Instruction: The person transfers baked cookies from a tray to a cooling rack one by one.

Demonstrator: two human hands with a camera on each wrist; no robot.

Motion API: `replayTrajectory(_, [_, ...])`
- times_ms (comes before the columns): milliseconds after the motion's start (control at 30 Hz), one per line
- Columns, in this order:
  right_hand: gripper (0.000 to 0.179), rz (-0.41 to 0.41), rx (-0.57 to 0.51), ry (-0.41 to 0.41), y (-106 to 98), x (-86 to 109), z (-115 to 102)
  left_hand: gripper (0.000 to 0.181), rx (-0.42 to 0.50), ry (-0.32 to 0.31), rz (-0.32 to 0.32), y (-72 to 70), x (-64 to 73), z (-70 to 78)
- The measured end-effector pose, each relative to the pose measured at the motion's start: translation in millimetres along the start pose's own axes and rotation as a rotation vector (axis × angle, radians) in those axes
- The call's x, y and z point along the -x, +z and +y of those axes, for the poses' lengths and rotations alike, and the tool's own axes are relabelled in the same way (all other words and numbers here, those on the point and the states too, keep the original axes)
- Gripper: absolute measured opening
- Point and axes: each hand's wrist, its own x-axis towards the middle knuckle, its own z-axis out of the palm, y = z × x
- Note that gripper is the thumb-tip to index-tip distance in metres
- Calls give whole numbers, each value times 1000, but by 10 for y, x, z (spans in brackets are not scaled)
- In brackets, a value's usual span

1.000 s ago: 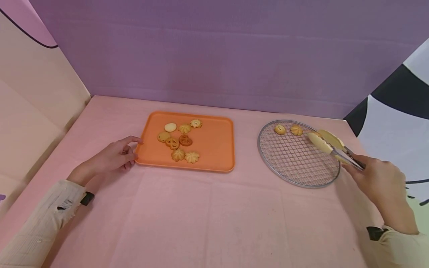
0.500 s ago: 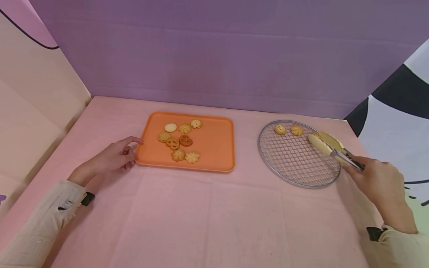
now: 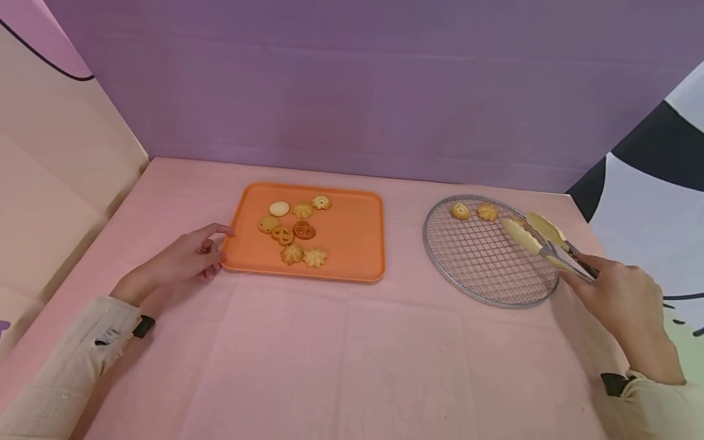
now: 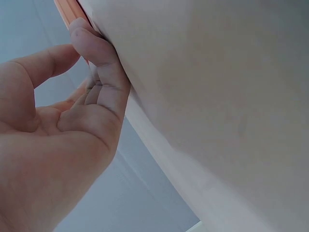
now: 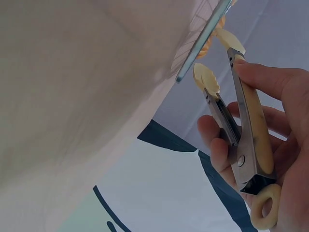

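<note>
On the left, my left hand (image 3: 184, 256) holds the left rim of an orange tray (image 3: 352, 244), thumb and curled fingers at its edge. Several cookies lie on the tray, among them a brown pretzel-shaped cookie (image 3: 304, 230) and a pale round one (image 3: 279, 209). My right hand (image 3: 621, 299) grips metal tongs (image 5: 246, 125) with cream-coloured tips. Those tips stand apart over the right side of a round wire rack (image 3: 489, 263), on either side of a partly hidden cookie (image 3: 519, 222). Two more cookies sit farther left on the rack: a round one (image 3: 460, 211) and a flower-shaped one (image 3: 487, 212).
Pink cloth (image 3: 341, 354) covers the table, with bare cloth between tray and rack and along the front. A purple backdrop (image 3: 352, 104) rises behind the table's far edge. Patterned panels stand at left and right.
The tongs' tips have spread farther apart around the cookie at the rack's right side. My left hand, the tray and the other cookies have stayed put.
</note>
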Motion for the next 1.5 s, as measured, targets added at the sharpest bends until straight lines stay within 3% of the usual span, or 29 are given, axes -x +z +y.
replayTrajectory(233, [56, -27, -2, -4, -10, -3, -59, 48, 10, -12, -4, 6, 3, -3])
replayTrajectory(467, [64, 6, -5, -55, -37, -67, -151, 50, 18, 3, -1, 16, 9, 14])
replayTrajectory(567, [64, 37, -23, -68, -50, -92, -206, 50, 14, 9, -1, 24, 0, 18])
replayTrajectory(767, [47, 169, -59, -133, -90, -111, -346, 50, 0, 10, 2, 28, -12, 19])
replayTrajectory(867, [47, 183, -75, -158, -127, -114, -439, 51, 3, -2, 1, 22, -5, 22])
replayTrajectory(1233, [63, 168, -113, -233, -176, -86, -768, 48, 0, -11, 7, 25, 6, 1])
replayTrajectory(1500, [79, 234, -128, -325, -123, -56, -1035, 48, -4, 14, 7, 17, 4, -1])
